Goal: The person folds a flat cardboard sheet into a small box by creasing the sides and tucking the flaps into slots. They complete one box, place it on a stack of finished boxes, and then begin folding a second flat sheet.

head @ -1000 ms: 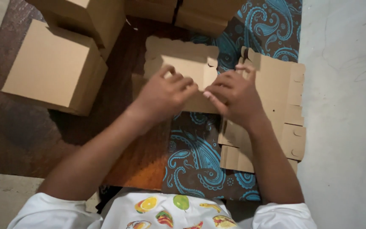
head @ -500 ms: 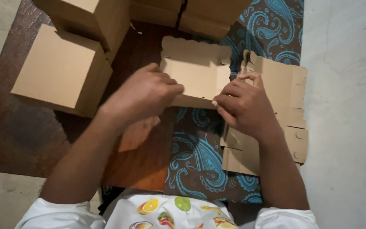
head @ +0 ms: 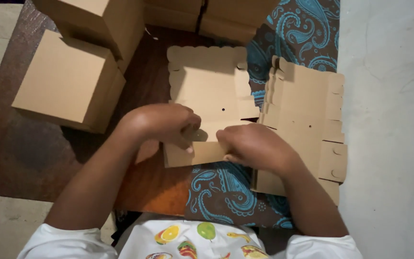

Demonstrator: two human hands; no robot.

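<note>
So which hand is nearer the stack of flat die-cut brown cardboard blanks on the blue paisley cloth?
Right. The right hand touches the stack of blanks; the left hand sits farther left.

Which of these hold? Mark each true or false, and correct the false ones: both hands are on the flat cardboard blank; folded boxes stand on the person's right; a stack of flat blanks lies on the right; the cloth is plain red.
1. Both the left hand and the right hand grip the flat cardboard blank. True.
2. Folded boxes stand on the person's right. False: the folded cardboard boxes stand on the left.
3. A stack of flat blanks lies on the right. True.
4. The cloth is plain red. False: the patterned cloth is brown with blue paisley.
</note>
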